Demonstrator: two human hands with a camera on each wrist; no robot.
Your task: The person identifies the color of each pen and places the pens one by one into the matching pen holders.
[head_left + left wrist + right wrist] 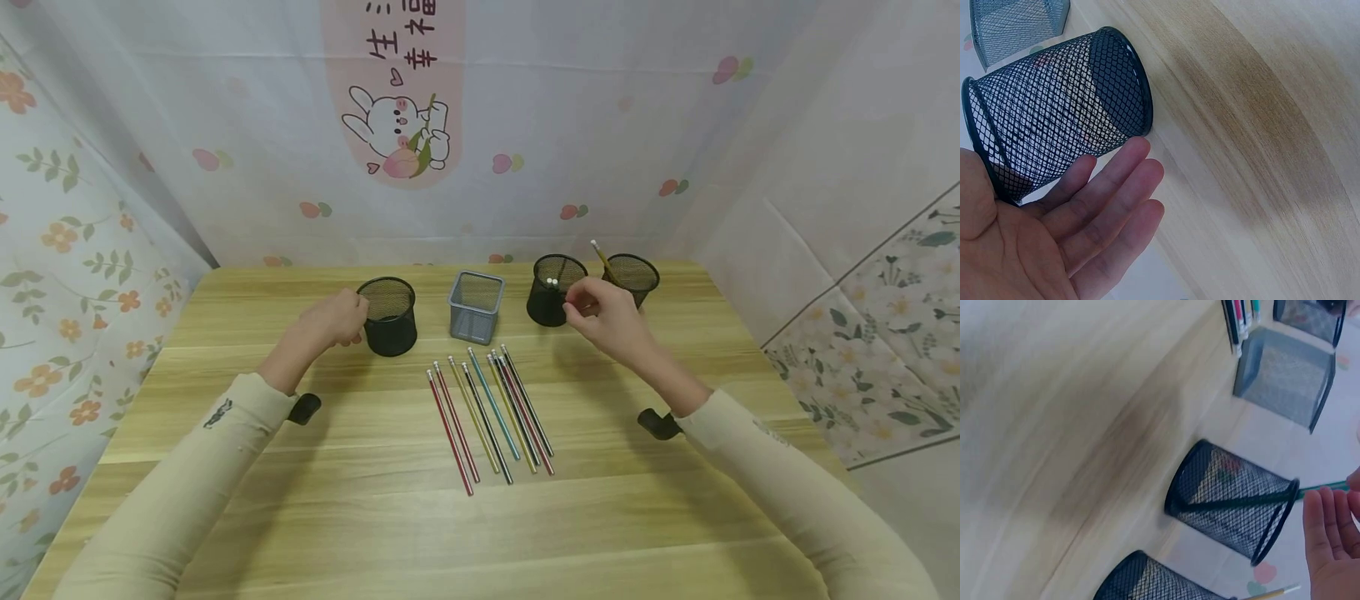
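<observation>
My left hand [333, 321] is at the near-left rim of a round black mesh pencil cup [393, 333]. Its thumb and index finger grip that rim, while the other fingers [1125, 194] extend loosely beside the mesh wall. With thumb and fingertips my right hand [609, 317] pinches a green pencil [1325, 487]. The lower part of this pencil slants inside a second black mesh cup [1235, 500]. White eraser ends [552, 282] show within that cup in the head view.
A square grey mesh cup [474, 321] stands between the black ones. At far right another black cup [637, 279] holds a yellow pencil [602, 258]. Several striped and coloured pencils [491, 408] lie mid-table, erasers facing the cups. A printed curtain [525, 200] hangs behind the table.
</observation>
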